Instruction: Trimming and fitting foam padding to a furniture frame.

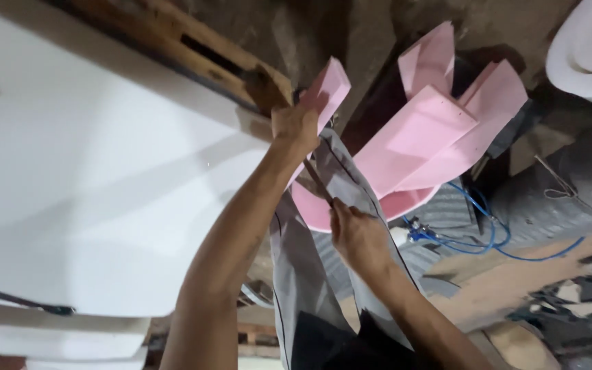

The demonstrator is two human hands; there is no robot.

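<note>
A person's left hand (297, 125) closes its grip on a pink foam strip (327, 92), held upright beside a white foam slab (90, 171) on the table. The right hand (356, 233) pinches a thin blade-like tool (318, 183) below it. Trimming appears underway; the cut calls for a steady strip. More pink offcuts (440, 130), a blue hose (488, 236) and grey fabric (303, 274) crowd close.
</note>
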